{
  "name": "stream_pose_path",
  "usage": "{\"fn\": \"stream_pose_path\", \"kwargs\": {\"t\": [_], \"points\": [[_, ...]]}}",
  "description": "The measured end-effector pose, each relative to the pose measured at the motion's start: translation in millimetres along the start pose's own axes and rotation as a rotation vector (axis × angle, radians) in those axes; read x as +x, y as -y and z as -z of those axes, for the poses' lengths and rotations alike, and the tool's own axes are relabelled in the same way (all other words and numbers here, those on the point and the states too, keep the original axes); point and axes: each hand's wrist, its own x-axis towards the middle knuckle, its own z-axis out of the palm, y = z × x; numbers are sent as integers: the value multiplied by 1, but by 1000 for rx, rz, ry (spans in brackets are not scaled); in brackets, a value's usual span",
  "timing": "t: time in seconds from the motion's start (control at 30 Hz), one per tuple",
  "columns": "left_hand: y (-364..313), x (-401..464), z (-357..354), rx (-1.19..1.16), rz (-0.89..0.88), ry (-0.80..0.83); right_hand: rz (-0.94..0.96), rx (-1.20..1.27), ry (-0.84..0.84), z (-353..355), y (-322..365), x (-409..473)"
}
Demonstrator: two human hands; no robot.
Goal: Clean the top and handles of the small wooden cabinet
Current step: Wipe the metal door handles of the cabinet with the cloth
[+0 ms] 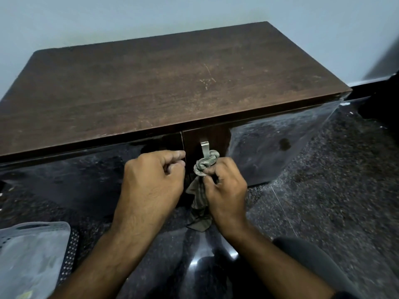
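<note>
Dark speckled floor carries the wooden cabinet, seemingly bare-topped.

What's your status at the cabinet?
Right hand grips cloth, bunched round right door handle. Left hand curled at left door edge, grip hidden. Nothing in the way.

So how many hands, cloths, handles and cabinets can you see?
Hands: 2, left hand and right hand
Cloths: 1, cloth
Handles in view: 1, handle
Cabinets: 1, cabinet
Total: 5

Cloth in right hand, seemingly around handle
</note>
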Motion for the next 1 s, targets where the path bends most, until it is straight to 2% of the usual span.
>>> {"fn": "stream_pose_path", "kwargs": {"t": [0.1, 0.2, 0.33, 0.4, 0.57, 0.77, 0.83, 0.93, 1.0], "points": [[-1, 1, 11, 0, 12, -50, -114, -16, 66, -3, 3, 2], [1, 3, 26, 6, 51, -118, -111, -25, 54, -1, 13, 0], [13, 7, 43, 2, 140, -201, 151, 17, -83, 4, 32, 9], [18, 10, 47, -10, 187, -216, 224, 35, -101, 1, 43, 13], [19, 6, 49, -7, 219, -157, 317, 75, 185, -22, 52, 9], [26, 8, 48, 66, 264, -93, 306, -91, 310, -35, 33, -16], [24, 8, 44, 89, 244, -79, 300, -57, 268, -34, 34, -16], [24, 8, 39, 113, 199, -62, 325, 43, 107, -35, 44, 2], [23, 6, 36, 117, 170, -44, 278, 72, 52, -36, 44, 8]]}}
